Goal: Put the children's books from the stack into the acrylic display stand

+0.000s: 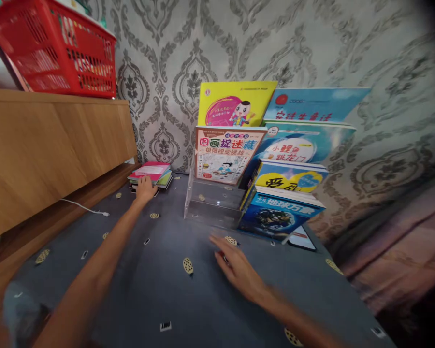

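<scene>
My left hand [145, 188] is at the near edge of a small stack of thin books [165, 180]. Its fingers bend over the pink book [154, 168] on top, and the thumb is hard to make out. Slightly blurred, my right hand [237, 266] is open over the grey cloth, holding nothing, in front of a clear acrylic book rack [212, 212]. In the rack's left column stand a yellow book [217, 104] and a brown-bordered picture book [226, 157]. Its right column holds several blue and teal books, with an earth-cover book [279, 215] in front.
A grey cloth [166, 290] with pineapple prints covers the surface. At the left is a wooden cabinet [58, 150] with a red plastic basket [76, 53] on top. A white cable [85, 209] lies near it. A phone [302, 239] rests right of the rack, against patterned wallpaper.
</scene>
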The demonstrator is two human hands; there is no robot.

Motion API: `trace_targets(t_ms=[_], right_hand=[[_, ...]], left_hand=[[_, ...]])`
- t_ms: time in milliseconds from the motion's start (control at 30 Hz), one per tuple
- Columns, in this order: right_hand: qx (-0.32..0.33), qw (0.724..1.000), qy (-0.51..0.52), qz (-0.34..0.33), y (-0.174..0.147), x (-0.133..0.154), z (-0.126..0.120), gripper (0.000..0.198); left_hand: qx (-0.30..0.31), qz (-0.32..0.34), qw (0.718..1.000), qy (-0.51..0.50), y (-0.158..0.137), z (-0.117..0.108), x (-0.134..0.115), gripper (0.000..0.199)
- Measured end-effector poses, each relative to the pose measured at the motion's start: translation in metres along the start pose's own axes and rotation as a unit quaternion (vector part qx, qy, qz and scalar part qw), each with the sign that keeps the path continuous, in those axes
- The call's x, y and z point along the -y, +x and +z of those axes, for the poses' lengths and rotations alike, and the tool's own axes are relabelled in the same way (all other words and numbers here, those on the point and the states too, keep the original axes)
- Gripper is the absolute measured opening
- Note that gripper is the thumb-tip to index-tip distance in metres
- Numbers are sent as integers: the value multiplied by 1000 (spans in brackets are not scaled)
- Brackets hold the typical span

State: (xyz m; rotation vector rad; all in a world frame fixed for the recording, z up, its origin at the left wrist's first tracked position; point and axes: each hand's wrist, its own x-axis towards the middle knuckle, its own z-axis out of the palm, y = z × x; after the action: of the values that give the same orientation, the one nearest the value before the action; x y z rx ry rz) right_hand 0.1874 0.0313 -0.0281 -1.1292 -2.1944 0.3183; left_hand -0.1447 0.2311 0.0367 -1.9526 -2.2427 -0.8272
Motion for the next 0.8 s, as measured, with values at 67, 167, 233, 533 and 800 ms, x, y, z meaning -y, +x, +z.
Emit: trace_targets(t_ms=[67,167,233,533,800], right_hand=[[13,999,11,31,-19,-4,17,44],[9,998,31,59,-31,-8,29,44],[8,997,42,66,-31,-10,30,43],[24,996,56,70,-29,-5,25,40],[-4,998,49,49,-31,-9,29,37]], left_hand=[[19,-15,999,29,7,6,18,59],[54,14,994,91,21,15,33,70],[72,41,989,119,30,21,36,72],[65,36,985,158,51,36,25,60],[67,35,985,155,77,17,22,44]])
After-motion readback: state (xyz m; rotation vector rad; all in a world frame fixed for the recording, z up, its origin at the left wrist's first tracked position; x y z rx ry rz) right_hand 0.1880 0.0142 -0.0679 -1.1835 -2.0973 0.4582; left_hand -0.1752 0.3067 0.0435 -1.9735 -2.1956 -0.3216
